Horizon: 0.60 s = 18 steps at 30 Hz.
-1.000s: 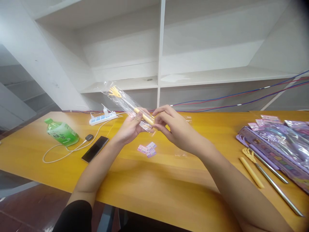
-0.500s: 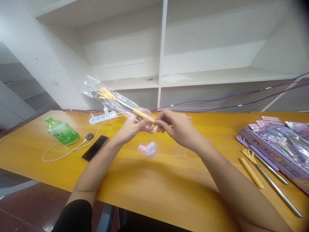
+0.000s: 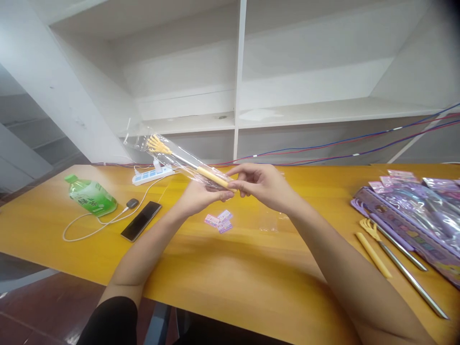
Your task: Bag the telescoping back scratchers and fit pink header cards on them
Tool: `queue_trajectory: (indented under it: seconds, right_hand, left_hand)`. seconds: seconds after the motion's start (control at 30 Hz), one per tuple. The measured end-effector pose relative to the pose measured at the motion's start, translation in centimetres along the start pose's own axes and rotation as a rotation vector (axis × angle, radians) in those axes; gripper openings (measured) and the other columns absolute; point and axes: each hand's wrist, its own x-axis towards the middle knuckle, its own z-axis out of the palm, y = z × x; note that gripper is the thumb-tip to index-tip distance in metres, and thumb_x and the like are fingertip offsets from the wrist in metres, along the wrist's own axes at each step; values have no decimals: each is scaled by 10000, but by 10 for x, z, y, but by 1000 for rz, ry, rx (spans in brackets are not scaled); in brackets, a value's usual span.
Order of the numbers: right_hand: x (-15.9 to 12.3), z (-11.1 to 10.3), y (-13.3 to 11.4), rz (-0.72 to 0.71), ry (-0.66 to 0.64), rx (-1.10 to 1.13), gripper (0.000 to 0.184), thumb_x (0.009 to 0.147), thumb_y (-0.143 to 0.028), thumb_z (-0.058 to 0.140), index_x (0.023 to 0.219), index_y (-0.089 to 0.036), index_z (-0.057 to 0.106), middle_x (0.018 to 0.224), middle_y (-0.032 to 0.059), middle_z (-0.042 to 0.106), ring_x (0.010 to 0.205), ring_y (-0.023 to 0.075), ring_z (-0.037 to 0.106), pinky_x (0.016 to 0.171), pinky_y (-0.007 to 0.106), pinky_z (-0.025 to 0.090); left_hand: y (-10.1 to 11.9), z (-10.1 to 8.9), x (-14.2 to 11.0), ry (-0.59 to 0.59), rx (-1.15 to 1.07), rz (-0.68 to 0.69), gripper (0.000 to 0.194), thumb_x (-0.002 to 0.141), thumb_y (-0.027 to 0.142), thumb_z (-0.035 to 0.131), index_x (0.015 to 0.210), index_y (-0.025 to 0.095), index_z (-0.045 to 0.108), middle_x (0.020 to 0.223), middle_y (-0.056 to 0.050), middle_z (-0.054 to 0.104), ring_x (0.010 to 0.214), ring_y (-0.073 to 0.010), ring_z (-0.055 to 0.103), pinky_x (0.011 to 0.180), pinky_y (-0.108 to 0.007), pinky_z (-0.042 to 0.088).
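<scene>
So, a yellow back scratcher (image 3: pixel 212 176) is held up mid-view over the table (image 3: pixel 215 278), hand-shaped head toward ten o'clock, handle toward four. It's sleeved in a clear bag (image 3: pixel 137 139). The handle is cradled from below by the left hand (image 3: pixel 196 197), thumb closed on it; its tip is pinched by the right hand (image 3: pixel 268 187), though whether film or handle is nipped can't be told. Probably light and stiff, with thin prongs that could get bent; the film looks slick and crinkly, so the grip is best taken on the chunky handle. As for containers: at three o'clock, a purple printed container (image 3: pixel 406 229) is heaped with clear-wrapped packages (image 3: pixel 427 206), exact contents hard to make out. At nine o'clock a green bottle (image 3: pixel 93 196) is seen tilted; its fill level can't be judged.
</scene>
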Motion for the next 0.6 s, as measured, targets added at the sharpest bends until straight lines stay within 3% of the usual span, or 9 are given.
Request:
queue_trajectory:
  seconds: [0.17, 0.37, 0.6]
  right_hand:
    - [1, 0, 0, 34, 1, 27, 437, 902, -592, 809, 867, -181, 666, 711, 8, 674, 633, 125, 582, 573, 262, 424]
    - [2, 4, -3, -71, -148, -146, 516, 1083, -612, 488, 777, -199, 530, 696, -40, 450, 646, 107, 384, 620, 261, 318]
    - [9, 6, 13, -108, -230, 25, 554, 1071, -668, 480, 823, -181, 566, 809, 1, 527, 765, 128, 471, 717, 264, 382]
  left_hand:
    - [-2, -1, 0, 15, -3, -7, 298, 756, 300, 957, 941, 162, 769, 902, -62, 756, 774, -159, 689, 681, -279, 548]
    - [-1, -3, 0, -15, -68, 40, 411, 754, 276, 969, 993, 197, 644, 838, 3, 693, 734, -135, 663, 679, -276, 546]
    - [-2, 0, 2, -48, -138, 92, 495, 733, 279, 982, 1001, 203, 573, 789, 34, 654, 681, -114, 664, 629, -243, 554]
